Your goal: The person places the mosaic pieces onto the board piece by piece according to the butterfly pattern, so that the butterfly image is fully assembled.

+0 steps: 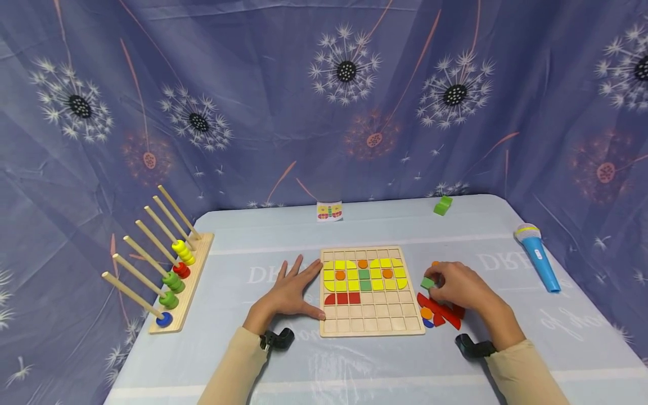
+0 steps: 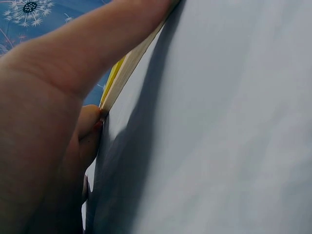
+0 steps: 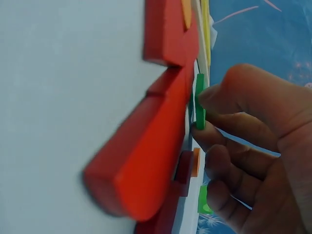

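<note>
A blue-violet cloth printed with dandelions hangs behind and beside the table, whose pale cover bears faint lettering. At the table's left side stands a wooden rack of seven pegs, five of them carrying rings in blue, green, green, red and yellow. Near the middle lies a wooden grid board. Two groups of yellow tiles fill part of its upper half, each with an orange disc among them; between the groups sit two green squares below another orange disc, and three red pieces make a short row under the left group.

The left hand lies with fingers spread wide, forefinger and thumb touching the board's left edge, gripping nothing. The right hand, to the board's right, pinches a green tile between thumb and finger (the right-wrist view shows it edge-on). Farther right rests a blue toy microphone.

Beneath and beside the right hand are loose red pieces, perhaps more than show, since the hand hides some. A small patterned card and a green block sit toward the far edge. Smallest are a loose orange disc and a blue disc by the red pieces.
</note>
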Motion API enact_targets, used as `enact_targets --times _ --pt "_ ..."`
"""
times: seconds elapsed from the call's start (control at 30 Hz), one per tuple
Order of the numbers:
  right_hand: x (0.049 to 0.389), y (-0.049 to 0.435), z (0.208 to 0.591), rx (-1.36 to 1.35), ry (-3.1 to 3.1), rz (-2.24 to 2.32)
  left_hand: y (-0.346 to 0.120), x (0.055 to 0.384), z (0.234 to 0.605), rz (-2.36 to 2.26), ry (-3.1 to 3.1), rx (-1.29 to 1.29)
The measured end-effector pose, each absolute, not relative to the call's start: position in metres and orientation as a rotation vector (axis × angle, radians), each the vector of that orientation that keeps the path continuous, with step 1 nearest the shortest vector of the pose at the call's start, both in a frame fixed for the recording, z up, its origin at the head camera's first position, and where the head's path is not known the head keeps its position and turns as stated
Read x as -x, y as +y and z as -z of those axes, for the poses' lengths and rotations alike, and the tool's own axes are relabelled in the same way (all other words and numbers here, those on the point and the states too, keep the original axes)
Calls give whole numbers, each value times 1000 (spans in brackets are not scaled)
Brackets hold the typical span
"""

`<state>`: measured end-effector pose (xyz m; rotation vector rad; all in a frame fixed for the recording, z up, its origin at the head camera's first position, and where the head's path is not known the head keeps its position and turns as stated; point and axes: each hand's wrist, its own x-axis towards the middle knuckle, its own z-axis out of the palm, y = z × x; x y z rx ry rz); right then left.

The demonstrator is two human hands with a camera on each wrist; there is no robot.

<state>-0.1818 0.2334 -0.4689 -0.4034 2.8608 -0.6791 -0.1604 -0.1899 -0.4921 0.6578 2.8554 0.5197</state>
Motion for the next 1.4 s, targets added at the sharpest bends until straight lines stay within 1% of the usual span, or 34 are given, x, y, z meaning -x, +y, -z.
enact_targets --times 0.1,0.23,0.57,0.73,0.97,1.1,1.4 --pt "182 231 467 381 2855 708 -189 161 491 -516 2856 -655" --pt "181 223 465 435 2848 758 -190 162 491 -516 2857 -654" --pt "171 175 463 771 2790 801 -193 158 492 -509 2858 -651" --pt "166 148 460 908 2769 714 -192 157 492 -512 2855 -662" --pt "168 121 460 1063 2754 614 -190 161 492 -516 2865 -663" --pt "168 117 459 1096 2774 577 -189 162 492 -527 2865 -670" --pt "165 123 461 1060 2772 574 -190 160 492 -537 2862 -669"
